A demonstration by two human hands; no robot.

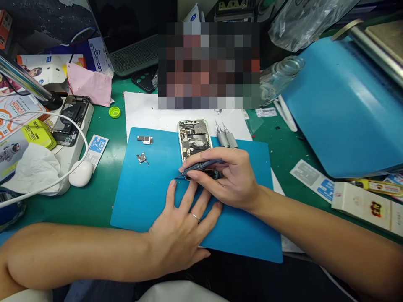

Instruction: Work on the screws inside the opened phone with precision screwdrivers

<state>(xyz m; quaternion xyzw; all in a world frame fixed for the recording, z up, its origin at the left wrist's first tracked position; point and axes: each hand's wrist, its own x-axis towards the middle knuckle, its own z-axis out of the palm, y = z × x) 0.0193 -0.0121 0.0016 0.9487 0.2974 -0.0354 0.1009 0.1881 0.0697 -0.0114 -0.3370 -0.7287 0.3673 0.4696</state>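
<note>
My right hand (233, 178) grips a dark slim screwdriver (204, 166) between thumb and fingers, its tip pointing left and down near the blue mat (141, 209). My left hand (184, 222) lies palm down on the mat, fingers spread, one wearing a ring. Its fingertips are close to the screwdriver tip and a tiny bright speck. Above my hands is an opened phone (195, 136) with its inner parts exposed; my right hand covers its lower end. Two grey screwdrivers (222, 136) lie right of the phone. A small metal part (145, 140) and a small circuit piece (142, 158) rest at the mat's left.
On the left, another opened phone (71, 119) sits on a white power strip, with a white cable and plug (81, 173) beside it. A green cap (114, 112) lies behind the mat. At right are a blue folded mat (327, 109), a glass jar (280, 77) and a white box (367, 205).
</note>
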